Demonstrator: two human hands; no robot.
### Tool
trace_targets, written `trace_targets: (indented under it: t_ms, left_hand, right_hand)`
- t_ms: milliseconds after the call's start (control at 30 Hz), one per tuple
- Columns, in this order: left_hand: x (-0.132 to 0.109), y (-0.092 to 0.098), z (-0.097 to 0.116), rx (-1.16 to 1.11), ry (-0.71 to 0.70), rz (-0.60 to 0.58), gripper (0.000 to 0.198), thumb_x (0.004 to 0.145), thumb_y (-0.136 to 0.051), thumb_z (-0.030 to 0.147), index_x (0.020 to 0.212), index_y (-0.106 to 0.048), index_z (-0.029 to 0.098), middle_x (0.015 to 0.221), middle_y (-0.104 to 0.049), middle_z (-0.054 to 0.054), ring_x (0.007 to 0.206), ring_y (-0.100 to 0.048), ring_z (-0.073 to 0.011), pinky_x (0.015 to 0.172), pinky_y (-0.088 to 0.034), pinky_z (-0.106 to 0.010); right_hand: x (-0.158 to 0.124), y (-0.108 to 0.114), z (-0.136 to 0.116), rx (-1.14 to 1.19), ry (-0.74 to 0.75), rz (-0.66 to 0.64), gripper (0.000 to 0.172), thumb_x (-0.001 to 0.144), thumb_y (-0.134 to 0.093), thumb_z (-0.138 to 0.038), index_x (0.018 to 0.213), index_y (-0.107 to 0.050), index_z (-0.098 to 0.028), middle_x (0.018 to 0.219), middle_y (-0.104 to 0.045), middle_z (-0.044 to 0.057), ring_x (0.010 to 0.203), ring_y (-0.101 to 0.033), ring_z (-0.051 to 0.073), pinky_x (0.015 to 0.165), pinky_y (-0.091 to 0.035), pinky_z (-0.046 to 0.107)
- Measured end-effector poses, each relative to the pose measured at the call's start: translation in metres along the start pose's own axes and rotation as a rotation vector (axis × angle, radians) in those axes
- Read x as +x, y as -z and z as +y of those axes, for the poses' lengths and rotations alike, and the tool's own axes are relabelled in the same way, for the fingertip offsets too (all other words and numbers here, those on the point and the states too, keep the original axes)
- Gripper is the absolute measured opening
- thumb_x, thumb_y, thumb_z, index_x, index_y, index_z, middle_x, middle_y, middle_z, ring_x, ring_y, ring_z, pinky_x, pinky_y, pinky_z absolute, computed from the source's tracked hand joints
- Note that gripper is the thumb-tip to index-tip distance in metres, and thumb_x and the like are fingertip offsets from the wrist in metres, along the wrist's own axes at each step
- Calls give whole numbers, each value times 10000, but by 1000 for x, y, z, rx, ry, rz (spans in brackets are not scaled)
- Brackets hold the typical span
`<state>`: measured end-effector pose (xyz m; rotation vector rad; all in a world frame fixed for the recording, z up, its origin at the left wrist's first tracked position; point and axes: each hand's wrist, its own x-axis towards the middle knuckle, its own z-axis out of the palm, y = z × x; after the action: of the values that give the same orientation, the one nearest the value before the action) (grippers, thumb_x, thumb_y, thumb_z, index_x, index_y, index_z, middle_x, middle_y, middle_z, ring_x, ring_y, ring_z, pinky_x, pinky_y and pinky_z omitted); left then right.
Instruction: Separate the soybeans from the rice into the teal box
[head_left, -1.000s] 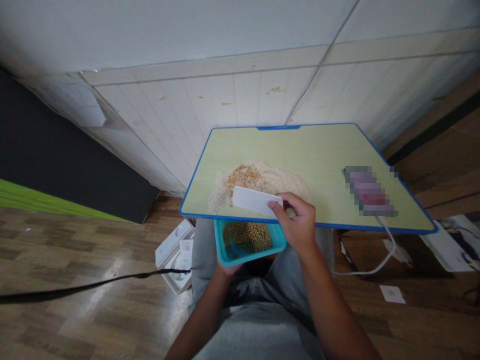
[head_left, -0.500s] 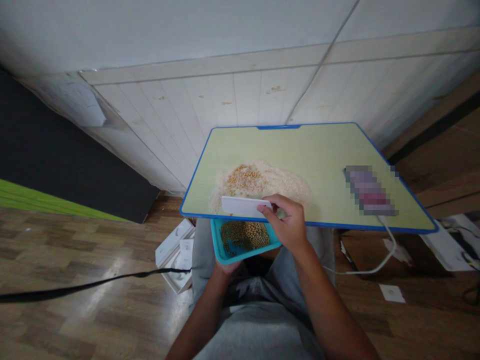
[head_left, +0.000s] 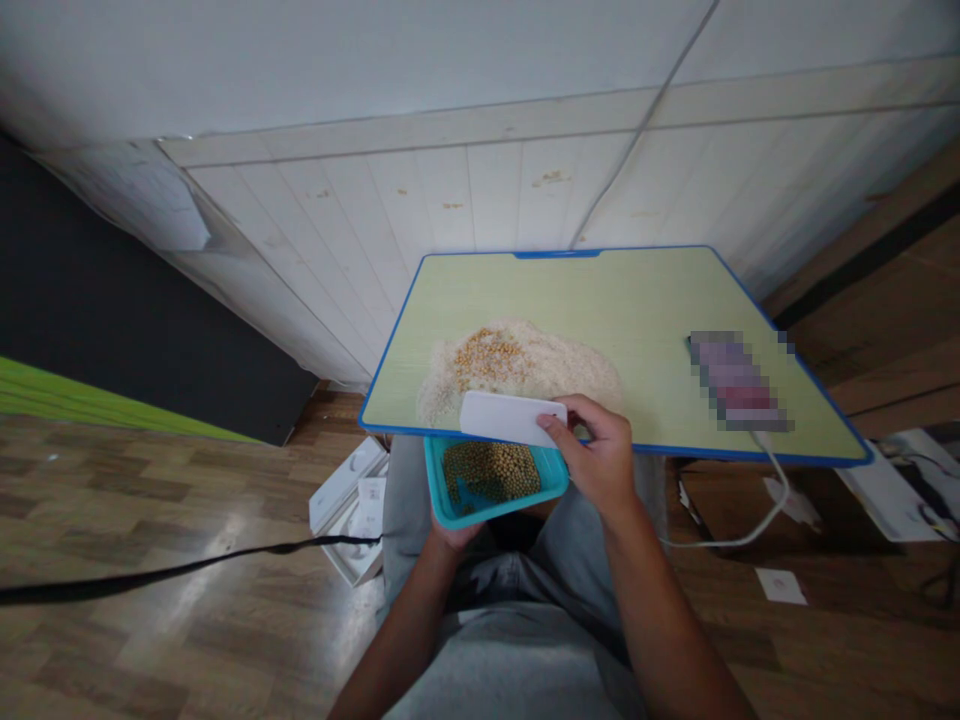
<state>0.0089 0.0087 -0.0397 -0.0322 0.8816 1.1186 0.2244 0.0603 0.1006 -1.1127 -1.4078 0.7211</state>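
Observation:
My left hand (head_left: pixel 453 535) is under a turquoise plastic basket (head_left: pixel 553 480) and holds it below the table's front edge; most of its fingers are hidden. Many round yellowish beans (head_left: pixel 502 470), like soybeans, lie inside. Between thumb and fingers, my right hand (head_left: pixel 606 458) grips a flat white rectangular plate (head_left: pixel 499 416), tilted at the table edge just above the basket. Behind the plate, a spread heap of pale rice-like grains (head_left: pixel 574 362) covers part of the tabletop. Orange-yellow beans (head_left: pixel 484 352) are mixed into its left side.
The pale green table (head_left: pixel 637 290) has a blue rim and stands against a white panelled wall (head_left: pixel 360 220). A blurred-out phone-like object (head_left: pixel 739 385) lies at the right, with a white cable (head_left: pixel 776 500) hanging from it. An open white box (head_left: pixel 349 505) sits on the floor at left.
My right hand and the white plate have moved a little to the right along the table edge. The basket stays almost in place, and the heap looks much the same.

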Motion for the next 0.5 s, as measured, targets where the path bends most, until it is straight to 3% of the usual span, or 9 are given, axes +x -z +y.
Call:
trace_targets:
  t_ms: [100,267,500]
  left_hand:
    - [0,0,-1,-11,-2,15,493,1098,-447,490,1139,-923,365,1376,-873,-7,1621,-570,-374,1337,-477,-613]
    - [0,5,-2,-39,4,44,520,1117,-410,459,1184,-915,354,1358,-880,-17,1620,-575,-365,1337,-481,-619]
    - [0,15,-2,-7,15,24,520,1128,-435,505,1070,-934,372,1335,-888,-9,1609,-585,-384,1314,-508,-634]
  right_hand:
    - [1,1,2,-16,1,16,124,897,-788,-342,826,-808,-243,707,-735,-18,638,-621,166,628,-505,292]
    - [0,1,7,-41,-8,140,131,906,-797,-345,828,-795,-240,693,-708,-24,633,-610,167,625,-502,292]
    - [-3,11,15,16,-64,415,210,913,-823,-420,901,-765,-218,774,-752,8,692,-663,181,625,-532,279]
